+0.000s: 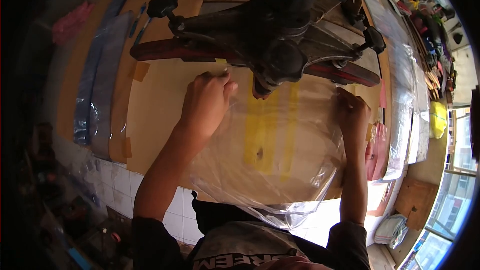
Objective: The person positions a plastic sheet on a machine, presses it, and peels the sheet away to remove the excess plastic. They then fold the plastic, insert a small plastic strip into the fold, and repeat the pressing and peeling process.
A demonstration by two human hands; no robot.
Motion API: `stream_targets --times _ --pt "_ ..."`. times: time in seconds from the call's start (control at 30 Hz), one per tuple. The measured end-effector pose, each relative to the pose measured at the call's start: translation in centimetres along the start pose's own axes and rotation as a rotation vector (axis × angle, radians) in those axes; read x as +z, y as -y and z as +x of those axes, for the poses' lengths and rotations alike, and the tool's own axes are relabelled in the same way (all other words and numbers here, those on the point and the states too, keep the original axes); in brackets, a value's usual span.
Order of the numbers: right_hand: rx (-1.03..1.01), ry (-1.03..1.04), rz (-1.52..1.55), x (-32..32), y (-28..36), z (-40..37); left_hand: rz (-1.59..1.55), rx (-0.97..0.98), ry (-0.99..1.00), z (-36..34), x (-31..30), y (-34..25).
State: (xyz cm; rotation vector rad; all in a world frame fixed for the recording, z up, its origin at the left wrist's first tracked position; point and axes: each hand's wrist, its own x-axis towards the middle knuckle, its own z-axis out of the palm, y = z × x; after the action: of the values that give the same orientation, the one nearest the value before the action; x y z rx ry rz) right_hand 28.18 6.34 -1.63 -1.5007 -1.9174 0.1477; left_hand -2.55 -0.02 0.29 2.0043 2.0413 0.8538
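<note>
Plastic sheet (312, 142): clear, glossy, creased, yellow strips (261, 132) visible through; left fingers (230, 87), right fingers (346, 97) pinching upper edge.

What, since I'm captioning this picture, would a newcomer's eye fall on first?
Probably the big dark machine, with its black knobs and reddish bar, looming at the top centre. Below it, a clear plastic sheet spreads between the left hand and the right hand, with yellow strips showing through its middle. The bright window at the lower right draws the eye too.
</note>
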Motion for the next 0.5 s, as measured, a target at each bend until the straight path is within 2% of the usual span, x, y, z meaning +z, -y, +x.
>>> stream_targets --times 0.3,0.5 --pt "0.055 0.029 -0.04 -0.07 0.37 0.05 -0.041 -0.007 -0.021 0.28 0.49 0.35" --pt "0.086 -0.024 0.032 -0.11 0.01 -0.04 -0.001 -0.016 0.05 0.5 0.08 -0.33"
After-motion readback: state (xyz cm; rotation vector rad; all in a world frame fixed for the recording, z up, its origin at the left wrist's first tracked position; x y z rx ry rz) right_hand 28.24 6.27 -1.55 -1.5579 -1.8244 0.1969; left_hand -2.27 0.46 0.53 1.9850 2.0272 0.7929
